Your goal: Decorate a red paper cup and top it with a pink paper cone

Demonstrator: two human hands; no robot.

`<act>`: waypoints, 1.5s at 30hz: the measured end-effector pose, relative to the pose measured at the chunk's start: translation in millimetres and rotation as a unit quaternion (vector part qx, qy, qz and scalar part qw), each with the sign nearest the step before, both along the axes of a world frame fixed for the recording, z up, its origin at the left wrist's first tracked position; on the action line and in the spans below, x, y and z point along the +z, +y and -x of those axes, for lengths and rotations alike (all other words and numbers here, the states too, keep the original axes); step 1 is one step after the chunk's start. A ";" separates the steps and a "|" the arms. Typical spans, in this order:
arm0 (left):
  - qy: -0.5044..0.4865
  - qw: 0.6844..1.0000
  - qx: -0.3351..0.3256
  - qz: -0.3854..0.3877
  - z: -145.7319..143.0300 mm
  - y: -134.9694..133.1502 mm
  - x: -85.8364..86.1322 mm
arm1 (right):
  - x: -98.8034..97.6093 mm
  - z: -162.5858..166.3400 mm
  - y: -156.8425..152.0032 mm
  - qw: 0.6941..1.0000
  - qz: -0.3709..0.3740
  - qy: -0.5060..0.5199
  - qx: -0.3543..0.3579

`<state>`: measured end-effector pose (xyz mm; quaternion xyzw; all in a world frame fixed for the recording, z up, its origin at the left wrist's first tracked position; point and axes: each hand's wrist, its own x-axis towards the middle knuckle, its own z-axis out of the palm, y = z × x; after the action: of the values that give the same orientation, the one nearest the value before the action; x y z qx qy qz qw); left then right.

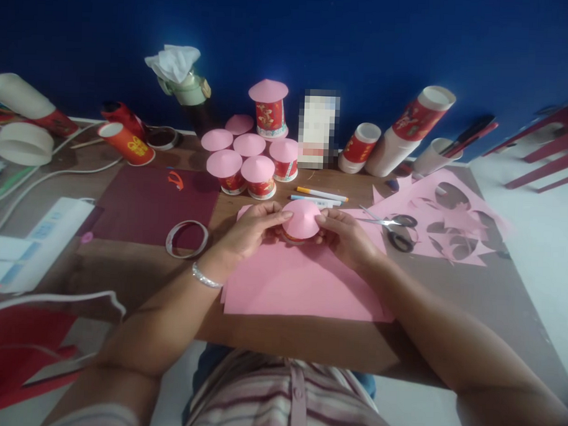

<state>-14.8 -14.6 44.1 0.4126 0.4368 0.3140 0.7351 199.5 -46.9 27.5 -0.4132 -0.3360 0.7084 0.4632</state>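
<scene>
Between my two hands is a red paper cup topped by a pink paper cone (pixel 304 219); most of the cup is hidden under the cone. My left hand (pixel 261 228) grips its left side, the thumb on the cone's edge. From the right, my right hand (pixel 345 234) closes on it the same way, thumb on the rim. Beneath both hands lie pink paper sheets (pixel 304 288). Several red cups with pink cone tops (pixel 259 172) stand grouped behind, one raised above the others (pixel 268 110). Scissors (pixel 395 226) rest right of my right hand.
Cut pink paper scraps (pixel 456 222) lie at the right. Markers (pixel 322 194) sit behind the hands. A tape roll (pixel 186 239) and dark red sheet (pixel 139 202) are at the left. Stacked cups (pixel 408 130), a pen cup (pixel 435 157) and a bottle (pixel 188 95) stand along the back.
</scene>
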 end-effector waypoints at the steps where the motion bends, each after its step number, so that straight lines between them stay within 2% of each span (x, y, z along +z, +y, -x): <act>1: -0.004 1.000 -0.002 -0.001 0.1 0.0 -0.4 | 0.4 0.2 -0.1 1.000 0.001 0.000 -0.001; 16: -0.023 1.000 -0.006 -0.005 -0.5 0.0 -3.6 | -0.4 2.3 -1.2 1.000 0.006 -0.005 -0.007; 22: -0.012 1.000 0.003 -0.010 -0.3 -1.1 -2.5 | -2.1 4.8 1.5 1.000 0.003 -0.016 -0.027; 29: 0.004 1.000 -0.009 -0.025 2.2 0.8 -7.9 | 0.6 3.6 3.5 1.000 0.003 -0.013 -0.016; 33: 0.020 0.999 0.020 -0.041 -0.4 1.2 -8.8 | 1.4 3.9 4.8 1.000 0.004 -0.006 -0.012; 38: -0.027 0.995 0.057 -0.081 -8.6 0.9 -6.5 | 2.9 5.5 4.6 1.000 0.013 -0.004 -0.009; 45: -0.045 0.994 0.074 -0.069 -13.7 2.1 -6.3 | 4.3 7.8 4.0 1.000 0.012 -0.018 -0.010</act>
<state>-1.1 -12.5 37.8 0.4148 0.4099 0.4151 0.6983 191.8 -43.0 31.8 -0.4350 -0.3315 0.7000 0.4592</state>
